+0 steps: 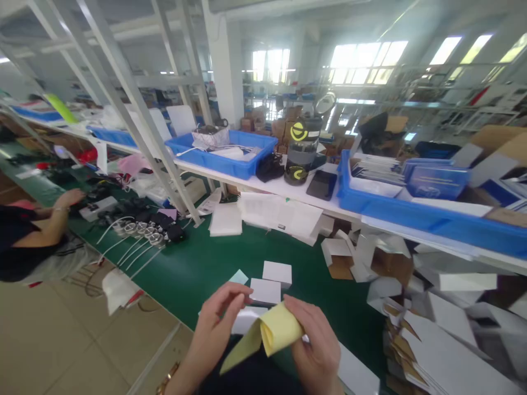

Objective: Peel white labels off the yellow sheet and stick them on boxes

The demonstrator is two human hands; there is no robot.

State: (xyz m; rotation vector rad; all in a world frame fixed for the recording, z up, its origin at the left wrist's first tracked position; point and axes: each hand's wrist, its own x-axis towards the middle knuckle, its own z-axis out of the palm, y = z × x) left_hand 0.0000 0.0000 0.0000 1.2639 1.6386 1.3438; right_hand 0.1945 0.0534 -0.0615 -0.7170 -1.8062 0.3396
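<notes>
At the green worktop [193, 274], near small white boxes [267, 291], the right hand [316, 340] grips a curled yellow sheet [285, 328], whose hanging flap [242, 349] could unroll should that lone hold slacken, since the left hand [219, 314] beside it looks empty, fingers parted.

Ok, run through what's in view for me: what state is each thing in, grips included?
Yellow sheet: curled over on itself, one flap hanging.
Right grip: closed on the yellow sheet.
Left grip: open, seemingly free of the sheet.
Small white boxes: lying flat, tops closed.
White-and-brown carton: open, brown inside showing.
Right blue bin: open-topped, loaded.
Dark phone: lying flat, screen dark.
Tumbler: upright.
White cables: coiled.
</notes>
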